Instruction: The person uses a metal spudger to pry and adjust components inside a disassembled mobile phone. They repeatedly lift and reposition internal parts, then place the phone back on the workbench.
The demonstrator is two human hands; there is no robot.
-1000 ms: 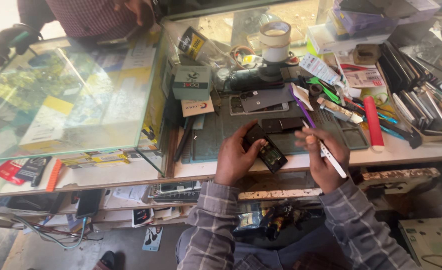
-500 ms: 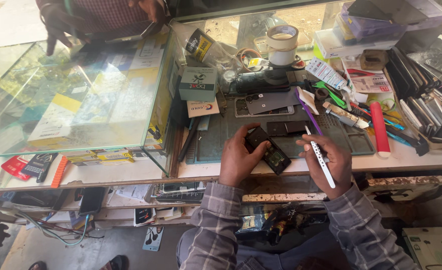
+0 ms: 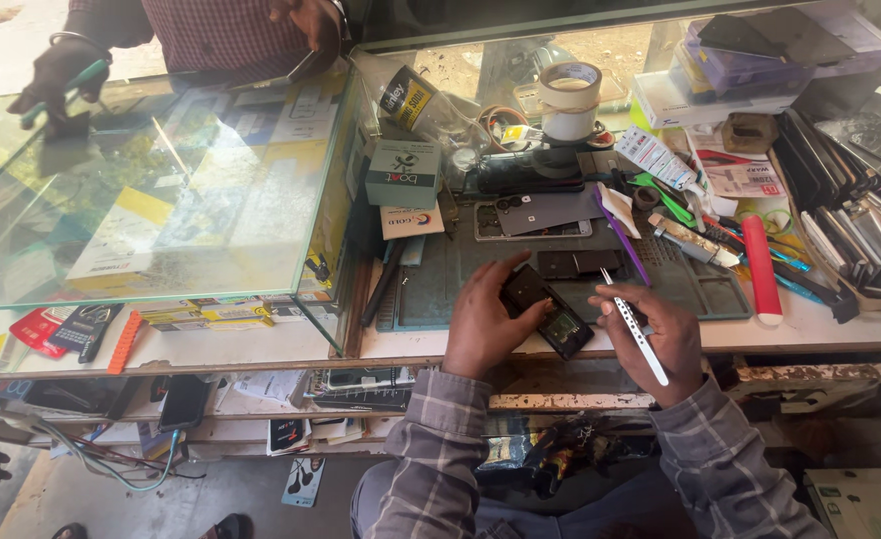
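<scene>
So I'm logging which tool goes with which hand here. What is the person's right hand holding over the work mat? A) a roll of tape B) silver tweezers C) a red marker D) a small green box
B: the right hand grips slim silver tweezers beside the small dark phone that the left hand steadies at the edge of the grey-green work mat.

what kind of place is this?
Probably a small phone repair stall. The left hand holds an opened phone over a work mat, the right hand holds tweezers, and a glass display counter stands alongside.
</scene>
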